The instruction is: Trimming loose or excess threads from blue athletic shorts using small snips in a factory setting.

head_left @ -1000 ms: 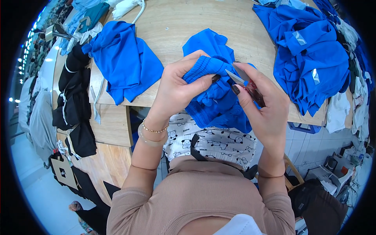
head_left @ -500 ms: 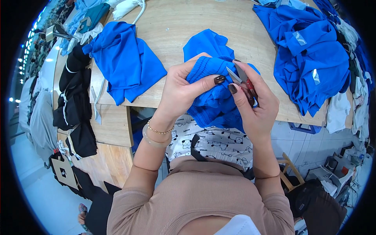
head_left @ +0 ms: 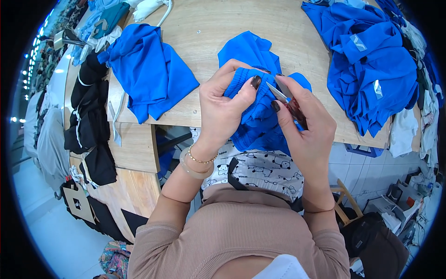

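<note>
In front of my body, at the table's near edge, my left hand [head_left: 220, 107] grips a blue garment [head_left: 251, 49] by its gathered elastic band, thumb on top and fingers behind. My right hand [head_left: 312, 123] is closed around small thread snips [head_left: 297, 113] with reddish handles. Their blades stand apart, pointing up and left, close to the band beside my left thumb. Whether a blade touches the cloth or a thread, I cannot tell. Part of the garment lies on the table behind my hands, and the rest hangs down toward my lap.
Another blue garment [head_left: 155, 74] lies on the wooden table [head_left: 200, 23] to the left. A larger pile of blue garments [head_left: 371, 69] covers the right side. Tied black bundles [head_left: 90, 116] line the left edge. A person in patterned clothing [head_left: 115, 255] shows at the lower left.
My left thumb has drawn back a little from the blades, and the hand has turned slightly. The snips stay near the band. More of the person at the lower left shows.
</note>
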A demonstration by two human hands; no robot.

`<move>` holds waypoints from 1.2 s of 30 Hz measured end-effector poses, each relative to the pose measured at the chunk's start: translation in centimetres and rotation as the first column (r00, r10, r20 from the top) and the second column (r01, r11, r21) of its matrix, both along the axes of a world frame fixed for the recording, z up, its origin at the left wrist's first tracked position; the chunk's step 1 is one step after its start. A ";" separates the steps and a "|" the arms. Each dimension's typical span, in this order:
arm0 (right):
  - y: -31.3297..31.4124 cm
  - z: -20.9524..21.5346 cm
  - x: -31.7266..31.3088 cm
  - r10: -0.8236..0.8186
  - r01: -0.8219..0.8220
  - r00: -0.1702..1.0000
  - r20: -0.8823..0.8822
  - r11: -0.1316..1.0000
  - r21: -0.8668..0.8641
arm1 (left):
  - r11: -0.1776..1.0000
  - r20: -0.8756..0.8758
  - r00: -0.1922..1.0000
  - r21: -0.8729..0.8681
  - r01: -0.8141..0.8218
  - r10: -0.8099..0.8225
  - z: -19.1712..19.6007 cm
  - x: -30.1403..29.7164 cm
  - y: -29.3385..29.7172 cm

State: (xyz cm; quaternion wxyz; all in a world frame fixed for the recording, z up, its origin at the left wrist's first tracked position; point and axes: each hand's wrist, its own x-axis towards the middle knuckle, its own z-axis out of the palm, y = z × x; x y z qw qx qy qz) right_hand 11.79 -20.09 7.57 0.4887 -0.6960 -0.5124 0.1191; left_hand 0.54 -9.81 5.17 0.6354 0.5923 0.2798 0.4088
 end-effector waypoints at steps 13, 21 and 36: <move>0.1 -0.3 -0.3 0.005 -0.001 0.998 -0.063 0.998 0.057 | 1.000 0.012 1.000 0.005 0.000 0.000 0.4 -0.1 -0.1; -0.1 -0.3 -0.1 0.018 -0.010 0.974 -0.226 0.999 0.040 | 0.999 0.040 0.999 0.053 -0.002 0.000 -0.1 -0.1 0.3; -0.8 1.8 1.6 0.028 -0.035 0.990 -0.137 0.998 -0.048 | 0.988 -0.028 0.990 0.070 0.136 -0.135 0.3 -0.5 0.1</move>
